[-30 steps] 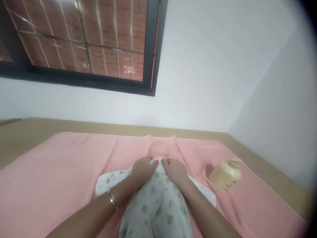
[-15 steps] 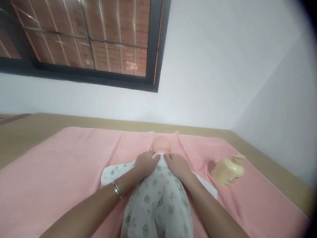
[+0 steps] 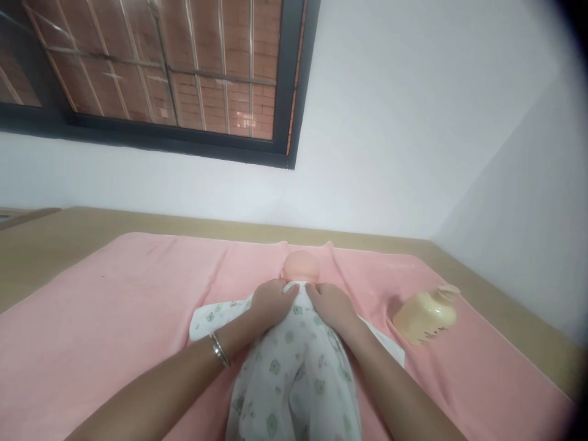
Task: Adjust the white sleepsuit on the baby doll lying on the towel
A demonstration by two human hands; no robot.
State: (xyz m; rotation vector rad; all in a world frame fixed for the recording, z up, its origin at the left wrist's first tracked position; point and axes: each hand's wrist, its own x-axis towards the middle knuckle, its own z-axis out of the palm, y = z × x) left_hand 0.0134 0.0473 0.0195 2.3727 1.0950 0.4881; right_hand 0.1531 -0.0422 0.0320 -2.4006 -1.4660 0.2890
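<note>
A baby doll lies on a pink blanket [image 3: 138,294], its smooth bald head [image 3: 302,266] pointing away from me. White baby clothes [image 3: 294,343] with a green print cover its body, the sleeves spread to both sides and the legs toward me. My left hand [image 3: 274,303], a silver bangle on its wrist, is closed on the collar just below the head. At the collar's other side my right hand [image 3: 334,304] grips the cloth, its thumb near the left one. The curled fingertips of both hands are hidden under the cloth or behind the hands.
To the right, a pale yellow plastic container [image 3: 425,315] lies tilted on the blanket. A wooden surface [image 3: 220,228] shows along the blanket's far and side edges. Behind it rise a white wall [image 3: 367,153] and a dark-framed window [image 3: 184,138] with bars.
The view has shifted slightly, so everything sits a little further right. Both hands keep the same hold at the collar, and the doll lies as before.
</note>
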